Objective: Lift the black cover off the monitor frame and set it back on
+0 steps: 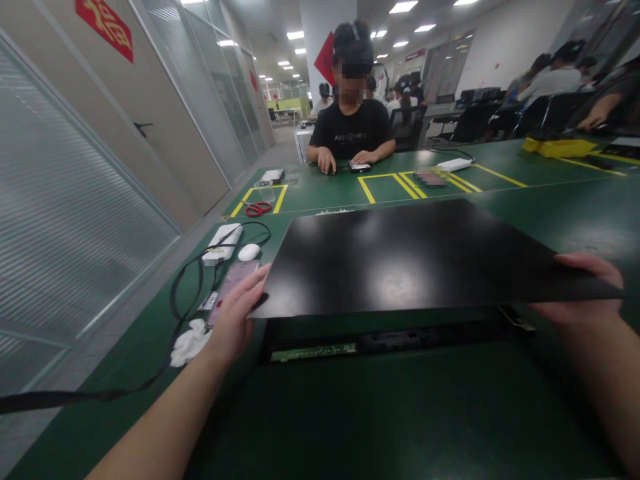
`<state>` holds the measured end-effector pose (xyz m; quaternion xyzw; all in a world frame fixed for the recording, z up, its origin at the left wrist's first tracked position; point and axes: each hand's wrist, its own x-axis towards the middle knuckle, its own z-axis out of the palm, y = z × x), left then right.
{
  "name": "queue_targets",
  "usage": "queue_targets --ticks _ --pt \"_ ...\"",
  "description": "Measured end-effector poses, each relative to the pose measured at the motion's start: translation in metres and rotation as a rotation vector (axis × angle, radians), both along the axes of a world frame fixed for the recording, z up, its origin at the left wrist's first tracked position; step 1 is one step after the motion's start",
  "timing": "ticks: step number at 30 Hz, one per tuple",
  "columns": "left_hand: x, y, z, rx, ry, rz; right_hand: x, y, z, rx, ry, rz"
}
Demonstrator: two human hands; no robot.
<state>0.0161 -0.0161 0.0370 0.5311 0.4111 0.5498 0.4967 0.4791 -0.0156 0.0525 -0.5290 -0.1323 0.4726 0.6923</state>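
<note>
A large flat black panel is held up above the green table, its face glossy with light reflections. My left hand grips its left edge, and my right hand holds the right edge with the thumb on top. Under the panel lies a dark frame, partly hidden by it. A green circuit board strip shows along the frame's near side.
Left on the green table are a phone, a white mouse, crumpled tissue, cables and red scissors. Across it sits a person with hands on small devices. A yellow object lies far right.
</note>
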Motion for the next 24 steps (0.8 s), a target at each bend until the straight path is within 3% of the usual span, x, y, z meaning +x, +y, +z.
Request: queue_targets --ticks 3,6,9,11,16,21,24 --pt "-0.003 0.004 -0.005 0.006 0.119 -0.017 0.002 0.002 -0.001 0.07 -0.02 -0.056" --pt "-0.005 0.006 -0.011 0.012 0.418 0.038 0.004 0.005 -0.005 0.148 -0.005 -0.088" --pt "-0.007 0.008 -0.018 0.164 0.798 0.101 0.002 0.006 -0.005 0.225 -0.023 -0.12" --pt "-0.009 0.009 -0.023 0.277 0.957 0.072 0.0 0.007 -0.003 0.31 -0.035 -0.172" --pt "-0.009 0.009 -0.033 0.309 1.07 -0.012 0.006 0.014 0.001 0.484 -0.001 -0.302" --pt "-0.006 0.006 -0.03 0.301 1.095 -0.048 0.028 0.022 -0.003 0.411 0.018 -0.434" --pt "-0.006 0.006 -0.031 0.299 1.106 -0.059 0.046 0.025 -0.01 0.45 -0.028 -0.46"
